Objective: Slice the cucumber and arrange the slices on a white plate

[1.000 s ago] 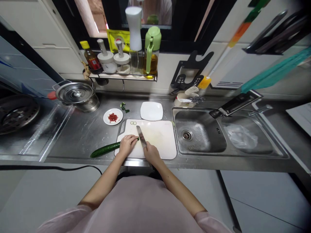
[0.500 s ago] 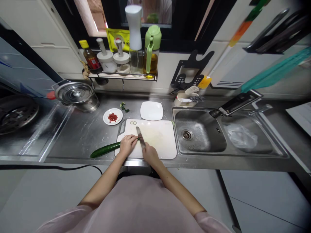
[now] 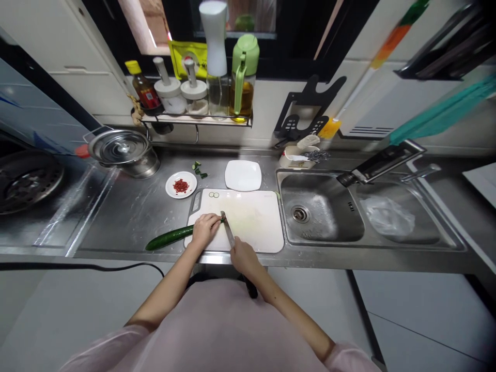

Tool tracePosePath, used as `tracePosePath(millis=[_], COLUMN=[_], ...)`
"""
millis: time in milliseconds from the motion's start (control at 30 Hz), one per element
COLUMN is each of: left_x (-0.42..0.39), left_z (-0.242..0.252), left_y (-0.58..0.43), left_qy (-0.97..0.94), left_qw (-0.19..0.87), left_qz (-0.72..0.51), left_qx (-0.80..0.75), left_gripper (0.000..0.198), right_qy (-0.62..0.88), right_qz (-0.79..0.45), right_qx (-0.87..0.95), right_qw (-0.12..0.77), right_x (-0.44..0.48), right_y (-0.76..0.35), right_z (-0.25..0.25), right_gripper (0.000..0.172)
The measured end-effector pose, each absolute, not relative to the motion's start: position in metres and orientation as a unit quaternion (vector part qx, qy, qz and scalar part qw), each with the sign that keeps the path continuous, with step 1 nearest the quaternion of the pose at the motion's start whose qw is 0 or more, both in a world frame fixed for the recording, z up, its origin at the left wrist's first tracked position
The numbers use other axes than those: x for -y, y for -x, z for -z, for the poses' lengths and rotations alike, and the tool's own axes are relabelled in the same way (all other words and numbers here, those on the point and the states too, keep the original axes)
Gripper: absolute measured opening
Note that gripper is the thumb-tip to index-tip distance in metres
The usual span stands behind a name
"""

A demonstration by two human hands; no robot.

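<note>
A long green cucumber point(image 3: 169, 238) lies across the left edge of a white cutting board point(image 3: 256, 219), its far left end over the steel counter. My left hand point(image 3: 206, 230) is closed over its right part, fingers bent near the cut end. In my right hand point(image 3: 243, 255) is a kitchen knife point(image 3: 229, 230), gripped by its black handle. The blade's tip is at the cucumber's right end, beside my left fingertips. Two thin cucumber slices point(image 3: 214, 195) rest at the board's upper left.
Behind the board stand a white square plate point(image 3: 243, 175), a round plate point(image 3: 190, 189) with chopped red pieces, and green scraps point(image 3: 199, 170). A double sink point(image 3: 321, 206) is at right, a lidded pot point(image 3: 127, 155) at left. A condiment rack point(image 3: 197, 120) hangs above.
My right hand has drawn the knife back toward my body, so its tip is now near the cucumber's end. My left hand still holds the cucumber.
</note>
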State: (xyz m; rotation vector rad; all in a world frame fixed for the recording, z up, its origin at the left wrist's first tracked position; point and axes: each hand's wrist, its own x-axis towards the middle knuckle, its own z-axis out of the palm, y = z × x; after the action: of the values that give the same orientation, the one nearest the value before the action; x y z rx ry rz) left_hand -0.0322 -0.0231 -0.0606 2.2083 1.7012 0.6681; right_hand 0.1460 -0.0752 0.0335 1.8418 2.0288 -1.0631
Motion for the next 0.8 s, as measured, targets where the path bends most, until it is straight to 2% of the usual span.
tracePosePath(millis=[800], left_x=[0.022], left_z=[0.058], left_y=[0.033], left_qy=[-0.762], left_qw=[0.165], left_qz=[-0.236], left_qx=[-0.581], left_gripper=[0.023], right_qy=[-0.628], right_qz=[0.356], right_qx=[-0.685], right_qw=[0.096], right_x=[0.059], right_y=[-0.134], right_z=[-0.026], right_gripper=[0.028])
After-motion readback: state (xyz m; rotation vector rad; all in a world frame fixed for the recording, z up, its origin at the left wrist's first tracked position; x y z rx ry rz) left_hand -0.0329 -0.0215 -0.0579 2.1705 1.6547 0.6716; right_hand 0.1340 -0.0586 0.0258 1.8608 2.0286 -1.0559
